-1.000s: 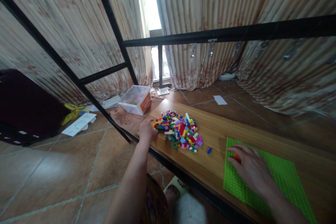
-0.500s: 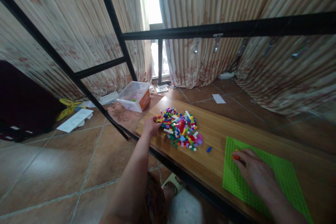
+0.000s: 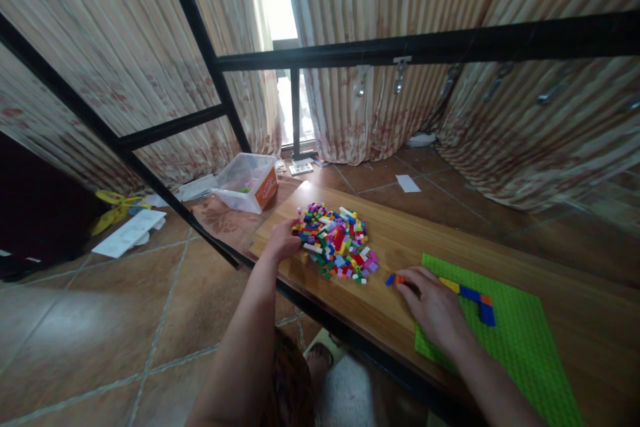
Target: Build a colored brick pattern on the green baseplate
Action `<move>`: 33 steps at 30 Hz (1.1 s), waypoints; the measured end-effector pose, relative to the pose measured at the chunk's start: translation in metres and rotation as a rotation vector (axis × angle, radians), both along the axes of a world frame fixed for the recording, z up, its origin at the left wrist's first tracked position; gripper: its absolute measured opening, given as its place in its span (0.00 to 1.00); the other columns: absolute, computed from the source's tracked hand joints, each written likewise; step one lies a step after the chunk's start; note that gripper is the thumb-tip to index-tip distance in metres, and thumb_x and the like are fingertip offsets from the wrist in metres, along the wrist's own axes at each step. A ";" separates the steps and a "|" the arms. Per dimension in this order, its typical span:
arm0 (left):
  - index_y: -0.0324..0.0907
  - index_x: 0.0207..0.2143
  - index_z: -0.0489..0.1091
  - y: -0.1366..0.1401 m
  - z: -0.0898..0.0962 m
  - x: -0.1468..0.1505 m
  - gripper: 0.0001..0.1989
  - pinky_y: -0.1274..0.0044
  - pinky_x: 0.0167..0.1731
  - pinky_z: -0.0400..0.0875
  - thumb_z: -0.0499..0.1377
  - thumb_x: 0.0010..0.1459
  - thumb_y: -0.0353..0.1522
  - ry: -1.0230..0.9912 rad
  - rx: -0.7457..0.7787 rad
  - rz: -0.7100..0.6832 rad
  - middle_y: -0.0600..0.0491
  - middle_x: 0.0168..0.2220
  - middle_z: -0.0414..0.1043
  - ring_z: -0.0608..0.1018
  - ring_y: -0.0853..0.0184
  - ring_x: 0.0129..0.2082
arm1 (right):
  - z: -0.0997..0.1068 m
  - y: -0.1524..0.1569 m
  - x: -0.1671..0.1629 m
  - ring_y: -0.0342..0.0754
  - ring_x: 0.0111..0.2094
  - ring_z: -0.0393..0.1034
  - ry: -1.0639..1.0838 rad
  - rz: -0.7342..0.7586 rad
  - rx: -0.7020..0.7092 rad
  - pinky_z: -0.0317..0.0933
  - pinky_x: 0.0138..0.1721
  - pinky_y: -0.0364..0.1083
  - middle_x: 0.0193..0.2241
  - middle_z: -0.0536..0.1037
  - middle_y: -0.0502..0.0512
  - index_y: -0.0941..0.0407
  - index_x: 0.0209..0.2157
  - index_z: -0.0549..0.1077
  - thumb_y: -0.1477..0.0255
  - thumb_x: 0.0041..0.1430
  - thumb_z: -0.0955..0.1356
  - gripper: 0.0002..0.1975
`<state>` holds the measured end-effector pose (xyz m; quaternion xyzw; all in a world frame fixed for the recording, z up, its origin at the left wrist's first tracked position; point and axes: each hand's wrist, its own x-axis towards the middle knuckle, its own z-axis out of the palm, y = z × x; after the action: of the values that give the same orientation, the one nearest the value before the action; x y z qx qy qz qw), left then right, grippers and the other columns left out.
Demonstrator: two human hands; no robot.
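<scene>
An orange building brick [image 3: 399,279] is pinched in the fingertips of my right hand [image 3: 430,303], beside a loose blue brick [image 3: 390,279] on the wooden board. The hand spans the left edge of a green baseplate [image 3: 520,347]. On that plate, a yellow brick [image 3: 449,285], blue bricks [image 3: 486,313] and another orange one form a bent row. At the left edge of the mixed brick pile [image 3: 337,243], my left hand [image 3: 284,240] has its fingers curled together. Whatever its fingertips hold is hidden.
A clear plastic box [image 3: 247,183] with an orange label stands on a mat beyond the board's far left end. Black metal bars [image 3: 350,53] cross in front of the curtains. White sheets [image 3: 130,233] and a yellow object [image 3: 115,210] lie on the tiled floor.
My right hand has moved left with the orange brick, from over the baseplate to the loose blue brick. Bricks on the plate came into view. My left hand stays by the pile.
</scene>
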<state>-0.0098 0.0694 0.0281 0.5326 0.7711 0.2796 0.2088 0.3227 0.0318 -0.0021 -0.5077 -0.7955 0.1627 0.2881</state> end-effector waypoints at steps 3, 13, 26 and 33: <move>0.42 0.50 0.73 -0.003 0.008 0.003 0.29 0.72 0.52 0.66 0.62 0.42 0.23 0.053 0.036 -0.056 0.48 0.49 0.75 0.74 0.58 0.50 | 0.001 -0.001 -0.003 0.51 0.43 0.72 0.035 0.000 0.006 0.66 0.45 0.50 0.43 0.76 0.56 0.53 0.40 0.74 0.69 0.61 0.62 0.11; 0.45 0.36 0.76 -0.014 0.019 0.054 0.09 0.58 0.56 0.57 0.63 0.50 0.36 0.329 0.089 -0.194 0.49 0.52 0.71 0.65 0.53 0.57 | -0.002 -0.004 -0.001 0.51 0.45 0.73 0.023 -0.024 0.028 0.67 0.45 0.51 0.47 0.75 0.56 0.52 0.39 0.75 0.66 0.62 0.61 0.13; 0.38 0.36 0.73 -0.023 0.026 0.079 0.11 0.80 0.32 0.68 0.61 0.52 0.36 -0.632 0.143 -0.438 0.54 0.31 0.74 0.74 0.71 0.30 | 0.027 -0.009 -0.013 0.51 0.41 0.73 0.493 -0.115 -0.187 0.66 0.44 0.51 0.38 0.79 0.56 0.54 0.38 0.77 0.60 0.58 0.66 0.14; 0.37 0.39 0.75 -0.036 0.020 0.150 0.15 0.79 0.33 0.69 0.61 0.53 0.38 -0.897 0.008 -0.506 0.51 0.32 0.75 0.74 0.70 0.31 | 0.040 -0.012 -0.025 0.46 0.32 0.72 0.898 -0.092 -0.470 0.66 0.35 0.46 0.32 0.79 0.54 0.56 0.38 0.77 0.58 0.49 0.72 0.18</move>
<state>0.1398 0.0336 0.0476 0.5309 0.4518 0.4241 0.5780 0.2979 0.0199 0.0381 -0.4733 -0.5120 0.5266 0.4864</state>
